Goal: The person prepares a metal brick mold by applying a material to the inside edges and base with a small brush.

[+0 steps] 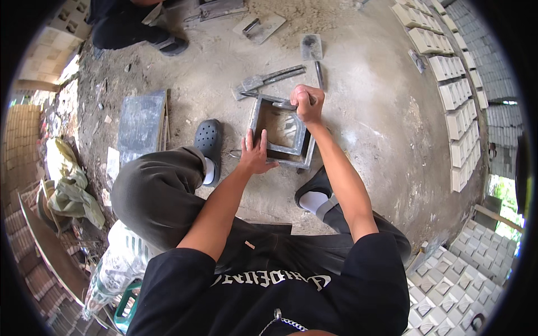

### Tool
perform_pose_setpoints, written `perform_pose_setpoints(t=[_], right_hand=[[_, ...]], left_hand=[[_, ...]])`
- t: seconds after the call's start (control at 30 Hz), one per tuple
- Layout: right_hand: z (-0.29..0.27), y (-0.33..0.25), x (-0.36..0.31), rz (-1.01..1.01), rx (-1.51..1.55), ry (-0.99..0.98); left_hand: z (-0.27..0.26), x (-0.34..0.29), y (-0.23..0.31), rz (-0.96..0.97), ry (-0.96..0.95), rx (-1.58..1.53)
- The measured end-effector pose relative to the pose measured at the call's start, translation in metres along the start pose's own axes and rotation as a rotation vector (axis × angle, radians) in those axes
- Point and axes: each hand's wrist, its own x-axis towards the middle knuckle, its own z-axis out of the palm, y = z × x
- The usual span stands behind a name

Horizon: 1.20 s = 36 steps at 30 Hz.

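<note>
A dark metal box-shaped mould (pixel 309 152) sits on the concrete floor between my feet. Inside it lies a greyish inner frame around a pale, rough surface. My left hand (pixel 256 154) rests on the mould's near left side, fingers stretched and spread. At the far right corner my right hand (pixel 308 104) is closed in a fist over the rim. A dark end shows by that fist, but what it grips is mostly hidden. Just beyond the mould lie long dark metal bars (pixel 274 77) and a small plate with a dark mark (pixel 311 47).
A flat trowel (pixel 263 28) lies farther off. Dark boards (pixel 140 126) lean at the left. Pale moulded blocks (pixel 448 68) stand in rows at the right, with more patterned blocks (pixel 448 294) stacked at lower right. Another person's leg and shoe (pixel 171 46) show at far left.
</note>
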Motion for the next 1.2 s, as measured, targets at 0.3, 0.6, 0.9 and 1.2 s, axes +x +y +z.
perform_pose_setpoints(t=[0.3,0.6,0.9,1.2], right_hand=[[-0.066,-0.073,0.021,0.001,0.375,0.576],[-0.194,-0.082,-0.035,-0.015,0.765,1.425],[-0.252,0.015,-0.08,0.163,0.737,1.997],[-0.243,0.129,-0.167,0.523,0.845,1.936]], left_hand=[[0.007,0.003,-0.005,0.021,0.059,0.015],[0.01,0.003,-0.002,0.009,0.017,0.064],[0.011,0.008,-0.003,0.009,-0.01,0.117],[0.01,0.008,-0.002,0.032,-0.004,0.085]])
